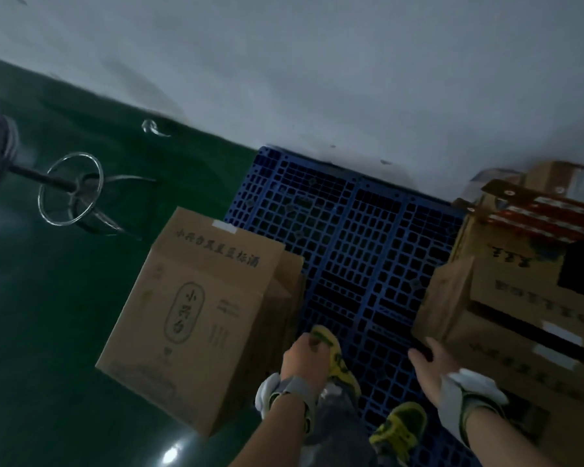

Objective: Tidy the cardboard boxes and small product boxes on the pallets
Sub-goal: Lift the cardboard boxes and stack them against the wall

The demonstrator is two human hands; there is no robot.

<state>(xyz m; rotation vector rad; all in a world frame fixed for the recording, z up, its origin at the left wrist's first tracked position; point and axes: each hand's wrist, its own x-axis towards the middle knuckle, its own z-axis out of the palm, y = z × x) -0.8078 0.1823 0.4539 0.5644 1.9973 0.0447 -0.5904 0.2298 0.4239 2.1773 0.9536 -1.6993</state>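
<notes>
A brown cardboard box (196, 318) with printed characters stands at the left edge of the blue plastic pallet (361, 244), mostly over the green floor. My left hand (302, 353) hovers just right of that box with its fingers curled, and I see nothing in it. A stack of cardboard boxes (520, 298) fills the pallet's right side, with small red product boxes (547, 217) in the open top one. My right hand (430, 364) is spread open beside the stack's lower left corner; whether it touches the cardboard is unclear.
My feet in yellow-green shoes (398, 426) stand on the pallet's near part. A stool with a chrome foot ring (70, 193) stands on the green floor (48, 332) at left. A white wall (351, 79) runs behind the pallet.
</notes>
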